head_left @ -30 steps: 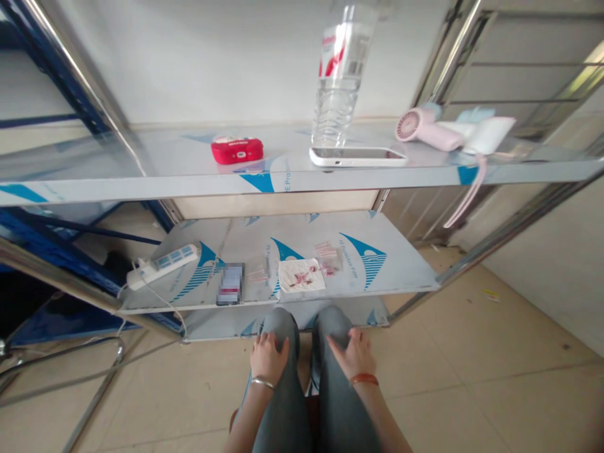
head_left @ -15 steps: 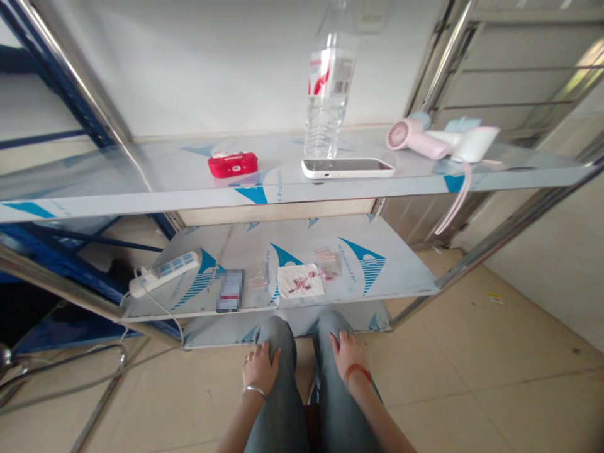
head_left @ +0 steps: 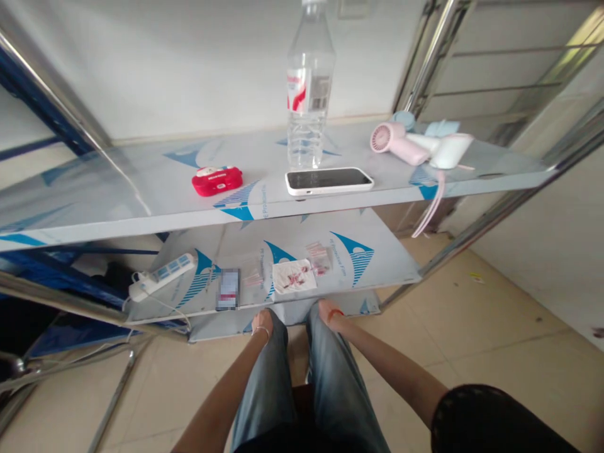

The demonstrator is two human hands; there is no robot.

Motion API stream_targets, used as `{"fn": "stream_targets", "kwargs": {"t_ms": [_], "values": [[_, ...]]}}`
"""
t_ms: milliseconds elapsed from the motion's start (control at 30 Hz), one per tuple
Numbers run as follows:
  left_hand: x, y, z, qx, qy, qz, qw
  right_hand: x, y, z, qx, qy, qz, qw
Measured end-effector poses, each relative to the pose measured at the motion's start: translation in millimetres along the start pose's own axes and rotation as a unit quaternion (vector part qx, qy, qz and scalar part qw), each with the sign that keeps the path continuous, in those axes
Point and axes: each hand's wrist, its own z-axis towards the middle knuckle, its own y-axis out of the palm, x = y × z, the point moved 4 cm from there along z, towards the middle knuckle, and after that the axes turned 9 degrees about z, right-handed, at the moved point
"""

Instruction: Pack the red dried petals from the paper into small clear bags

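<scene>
My left hand [head_left: 262, 321] rests on my left knee, a silver bangle at the wrist. My right hand [head_left: 325, 308] rests on my right knee, a red band at the wrist. Both arms are stretched straight down and the fingers are hidden over the knees. Neither hand touches anything else. Just beyond the knees is the lower shelf [head_left: 391, 267] of a steel rack, with small clear bags of red bits [head_left: 295, 275] and a blurred card [head_left: 229, 289] near its front edge.
The upper shelf [head_left: 117, 207] carries a red case [head_left: 217, 181], a white phone [head_left: 329, 180], a clear water bottle [head_left: 307, 94] and a pink hair dryer [head_left: 399, 142] with a dangling cord. A white power strip [head_left: 163, 275] lies on the lower shelf, left. Steel posts stand on both sides.
The view has risen and tilted down, so my arms look longer and straighter. My hands stay on my knees, and their spread fingers are now out of sight.
</scene>
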Motion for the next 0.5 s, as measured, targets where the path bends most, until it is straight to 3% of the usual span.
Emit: {"fn": "stream_targets", "kwargs": {"t_ms": [200, 367, 500], "values": [[-8.1, 28.7, -21.5, 0.028, -0.019, -0.002, 0.999, -4.7, 35.3, -34.0, -0.053, -0.040, -0.098, 0.993], [-10.5, 30.0, -29.3, 0.036, -0.026, 0.004, 0.999, -22.5, 59.4, -40.1, -0.084, -0.034, -0.135, 0.987], [-6.4, 30.4, -29.3, 0.039, -0.022, 0.007, 0.999, -25.5, 61.2, -40.7, -0.076, -0.038, -0.137, 0.987]]}}
